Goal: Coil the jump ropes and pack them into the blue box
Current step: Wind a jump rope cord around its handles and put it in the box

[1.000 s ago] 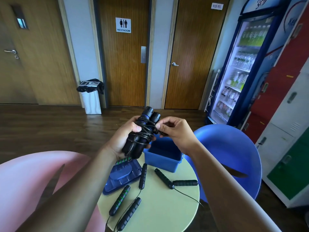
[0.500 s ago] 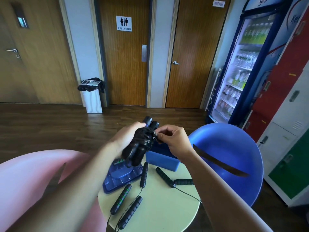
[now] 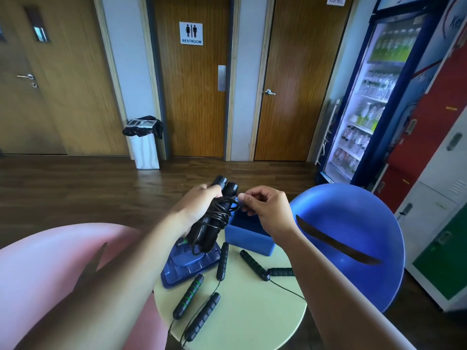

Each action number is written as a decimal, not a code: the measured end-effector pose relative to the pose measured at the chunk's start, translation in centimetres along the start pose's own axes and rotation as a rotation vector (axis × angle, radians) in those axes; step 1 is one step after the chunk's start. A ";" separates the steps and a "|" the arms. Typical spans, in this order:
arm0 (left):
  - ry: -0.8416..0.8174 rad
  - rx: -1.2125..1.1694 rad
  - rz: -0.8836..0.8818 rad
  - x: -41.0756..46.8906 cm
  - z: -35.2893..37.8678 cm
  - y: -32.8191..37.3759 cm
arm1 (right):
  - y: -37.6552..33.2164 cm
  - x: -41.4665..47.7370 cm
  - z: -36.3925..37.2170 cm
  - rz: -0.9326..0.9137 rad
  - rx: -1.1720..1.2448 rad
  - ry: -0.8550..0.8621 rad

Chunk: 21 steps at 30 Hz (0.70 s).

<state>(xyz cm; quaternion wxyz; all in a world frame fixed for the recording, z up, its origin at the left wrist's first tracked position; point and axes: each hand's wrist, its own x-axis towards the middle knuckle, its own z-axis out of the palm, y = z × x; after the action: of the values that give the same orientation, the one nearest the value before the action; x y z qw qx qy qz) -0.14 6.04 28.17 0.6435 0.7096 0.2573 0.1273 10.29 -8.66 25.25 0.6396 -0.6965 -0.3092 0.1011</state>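
The left hand (image 3: 199,208) clenches the paired handles (image 3: 209,231) upright just left of the blue box (image 3: 249,242), steadying them while the right hand (image 3: 267,208), above the box, pinches the cord end (image 3: 233,201) (probably to tuck it in).

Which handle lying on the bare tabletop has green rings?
The handle in front of the blue lid, near the table's left edge; the other four there are plain black.
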 end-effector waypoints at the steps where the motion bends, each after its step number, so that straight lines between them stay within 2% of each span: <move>1: 0.018 0.042 0.020 0.1 0.2 0.1 | -0.1 0.2 0.0 -0.019 -0.022 -0.012; 5: 0.039 0.131 0.065 0.1 1.2 0.1 | -0.7 1.1 -0.1 -0.036 -0.018 -0.069; 10: 0.015 0.106 0.069 -0.3 1.9 -0.4 | -0.6 2.3 -0.8 -0.041 -0.123 -0.145; 21: -0.147 -0.113 0.102 -0.3 1.4 -1.4 | -1.2 3.2 -0.3 0.177 0.129 -0.194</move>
<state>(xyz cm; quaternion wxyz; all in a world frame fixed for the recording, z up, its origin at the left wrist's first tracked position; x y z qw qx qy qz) 0.06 4.80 26.62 0.6922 0.6919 0.1653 0.1218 12.63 -7.15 27.26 0.6388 -0.6653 -0.2997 0.2439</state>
